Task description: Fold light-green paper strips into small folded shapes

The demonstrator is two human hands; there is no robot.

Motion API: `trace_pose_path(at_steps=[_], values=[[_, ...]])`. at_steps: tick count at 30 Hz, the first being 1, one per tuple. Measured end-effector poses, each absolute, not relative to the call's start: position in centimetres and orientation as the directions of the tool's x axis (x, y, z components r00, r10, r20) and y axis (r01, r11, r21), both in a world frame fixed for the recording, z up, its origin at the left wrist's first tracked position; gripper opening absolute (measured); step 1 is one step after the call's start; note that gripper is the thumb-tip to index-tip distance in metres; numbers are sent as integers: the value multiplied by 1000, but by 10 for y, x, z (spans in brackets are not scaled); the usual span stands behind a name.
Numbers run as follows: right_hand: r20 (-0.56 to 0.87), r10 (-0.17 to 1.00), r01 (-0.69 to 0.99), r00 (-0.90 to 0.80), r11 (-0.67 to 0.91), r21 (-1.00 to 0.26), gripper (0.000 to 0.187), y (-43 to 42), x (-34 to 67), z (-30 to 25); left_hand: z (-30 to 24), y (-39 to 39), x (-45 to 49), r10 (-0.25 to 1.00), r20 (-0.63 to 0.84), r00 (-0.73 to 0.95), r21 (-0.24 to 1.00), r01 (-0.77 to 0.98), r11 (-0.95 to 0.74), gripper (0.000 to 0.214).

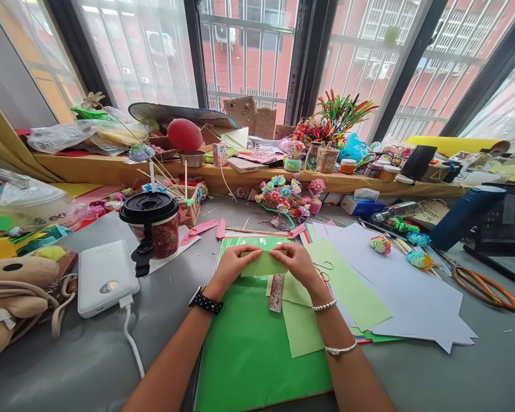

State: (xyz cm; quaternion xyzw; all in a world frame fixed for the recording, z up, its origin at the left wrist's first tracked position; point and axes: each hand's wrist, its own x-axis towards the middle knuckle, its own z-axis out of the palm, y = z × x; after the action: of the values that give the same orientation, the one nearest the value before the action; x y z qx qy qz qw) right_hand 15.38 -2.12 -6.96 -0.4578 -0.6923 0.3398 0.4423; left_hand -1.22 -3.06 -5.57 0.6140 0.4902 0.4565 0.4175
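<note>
Between both hands is a small piece of light green paper, held by its upper edge above a bright green sheet. My left hand pinches it from the left, thumb and fingers closed. From the right, my right hand pinches the same piece, its fingertips close to the left ones. Just below the right hand lies a small patterned ruler. Pale green paper pieces lie under the right wrist, and scissors are partly hidden beside that hand.
A lidded cup and a white power bank with a cable stand left. White paper sheets spread right, near orange-handled scissors. Crocheted flowers sit behind the hands. Craft supplies crowd the windowsill.
</note>
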Motion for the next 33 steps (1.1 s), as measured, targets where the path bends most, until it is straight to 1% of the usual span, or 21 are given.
trace_pose_path(at_steps=[4,9,12,15,17,19,21,23,26,29,31,33], values=[[308,948,360,-79,316,-878,26,-18,160,-72,-58,-28,-14,991,113,71,979,161,-124,23],[251,968,295,-25,247,-923,28,-17,164,-71,-60,-26,-16,994,91,61,993,67,-95,22],[205,978,204,-36,207,-957,30,-17,163,-70,-61,-25,-17,997,58,52,998,-5,-58,23],[146,988,59,-46,149,-987,32,-17,162,-69,-62,-24,-18,999,34,-19,993,-115,-36,26],[111,993,-15,-32,111,-994,34,-17,162,-69,-62,-23,-20,997,34,-71,982,-184,-47,27],[104,995,-51,11,104,-993,33,-16,163,-69,-61,-22,-21,997,33,-71,976,-214,-48,27],[127,990,-49,64,130,-990,32,-15,165,-69,-61,-23,-21,1000,19,-20,983,-182,-22,29],[162,983,-17,82,164,-986,31,-15,166,-68,-59,-24,-19,999,14,36,995,-95,-10,31],[206,978,41,-35,208,-977,29,-17,164,-66,-57,-28,-16,994,36,107,998,43,-41,35],[247,956,70,-160,261,-963,27,-22,156,-65,-55,-31,-14,983,22,184,989,140,-48,33],[279,937,82,-209,301,-950,27,-25,150,-65,-54,-32,-13,983,12,182,986,161,-42,30],[295,925,95,-241,325,-941,26,-27,146,-65,-53,-33,-14,988,4,154,993,113,-22,31]])
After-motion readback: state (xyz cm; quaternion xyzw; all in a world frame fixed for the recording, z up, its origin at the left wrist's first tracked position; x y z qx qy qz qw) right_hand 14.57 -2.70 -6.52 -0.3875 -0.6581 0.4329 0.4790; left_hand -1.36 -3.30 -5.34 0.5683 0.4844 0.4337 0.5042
